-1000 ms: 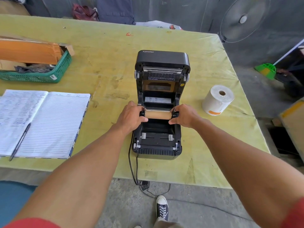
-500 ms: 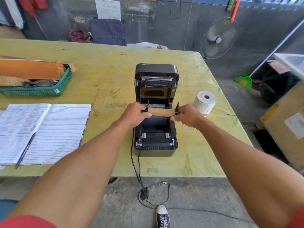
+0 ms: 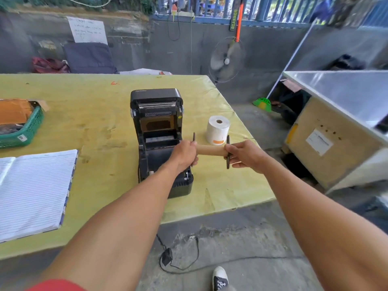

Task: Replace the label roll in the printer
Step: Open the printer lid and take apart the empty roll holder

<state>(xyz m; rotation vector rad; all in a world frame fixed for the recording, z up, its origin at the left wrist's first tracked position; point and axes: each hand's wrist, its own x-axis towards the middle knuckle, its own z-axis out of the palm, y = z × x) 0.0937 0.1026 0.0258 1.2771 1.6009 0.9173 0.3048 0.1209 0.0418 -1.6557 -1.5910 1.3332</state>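
Label roll core (image 3: 210, 150), bare brown cardboard with no labels left on it, is gripped at both ends. The left hand (image 3: 185, 153) has its fingers (image 3: 194, 160) curled round the left end. The right hand (image 3: 244, 155) has its fingers (image 3: 236, 163) wrapped round the right end, behind the black guide disc (image 3: 228, 152).

The core is held in the air just right of the open printer (image 3: 159, 133), clear of the bay and above the table (image 3: 94, 114). Its long axis runs roughly level, left to right across the view, with the right end dipped a touch. The two discs stand on edge, square to it.

So the step in hand looks like old-core removal. Next, probably one disc has to be pulled off so the core can be slid free.

The fresh label roll (image 3: 218, 128) is parked on the table just beyond the hands. It's standing on end with its hole pointing up, so it'd need to be tipped sideways before it gets threaded on.
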